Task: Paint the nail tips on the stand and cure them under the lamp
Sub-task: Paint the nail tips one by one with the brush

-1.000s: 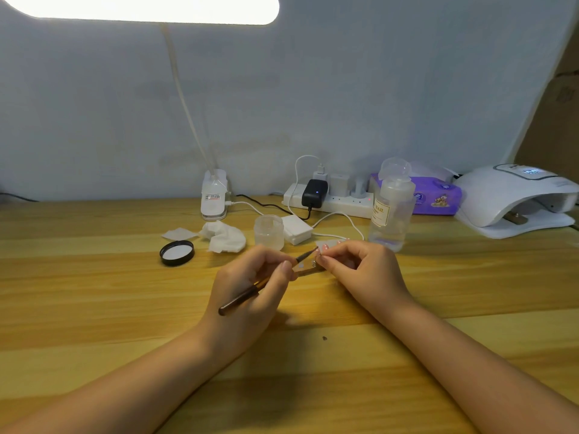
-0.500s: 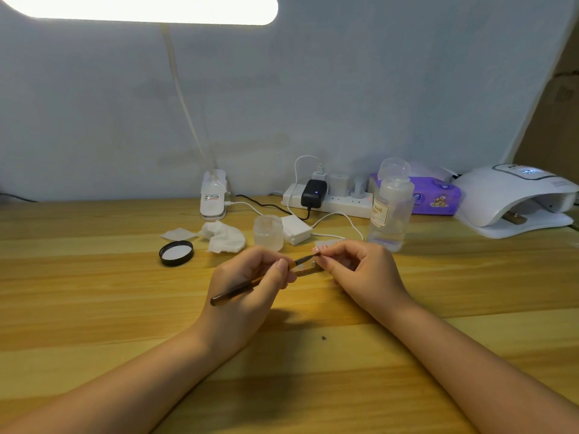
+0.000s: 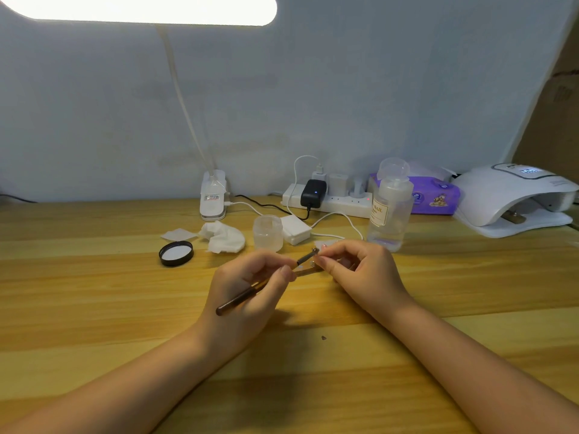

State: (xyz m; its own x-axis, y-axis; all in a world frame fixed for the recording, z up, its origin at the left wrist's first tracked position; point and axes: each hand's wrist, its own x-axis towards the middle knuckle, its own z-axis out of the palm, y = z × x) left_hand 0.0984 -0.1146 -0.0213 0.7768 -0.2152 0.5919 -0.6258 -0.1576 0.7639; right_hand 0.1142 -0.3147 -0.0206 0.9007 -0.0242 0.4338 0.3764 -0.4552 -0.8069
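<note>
Left hand: the left hand point(image 3: 247, 289) sits at the centre of the frame, fingers curled round a dark brush point(image 3: 250, 292) held like a pen, its handle end pointing to the lower left.
Brush tip: it points up and right and meets the small piece held by the other hand; actual contact is too small to tell.
Right hand: the right hand point(image 3: 360, 270), just right of centre, pinches a small stand with nail tips point(image 3: 308, 267) between thumb and fingers, a little above the table point(image 3: 94, 308).
Nail tips: pale and tiny, partly hidden by the fingers; their paint cannot be made out.
Curing lamp: a white domed nail lamp point(image 3: 513, 198) stands at the right edge of the frame, well apart from the hands, its display lit.
Bottle: a clear pump bottle point(image 3: 388, 211) stands just behind the right hand.
Jar and lid: a small frosted jar point(image 3: 268, 233) stands open behind the left hand; a black lid point(image 3: 176, 253) lies to its left, inner side up.
Wipes: a crumpled white wipe point(image 3: 224, 236) lies between lid and jar.
Back of table: a white power strip point(image 3: 329, 202) with plugs lies along the wall, beside a purple tissue pack point(image 3: 432, 195).
Desk light: a clip-on light point(image 3: 141, 7) glows across the upper left of the frame.
</note>
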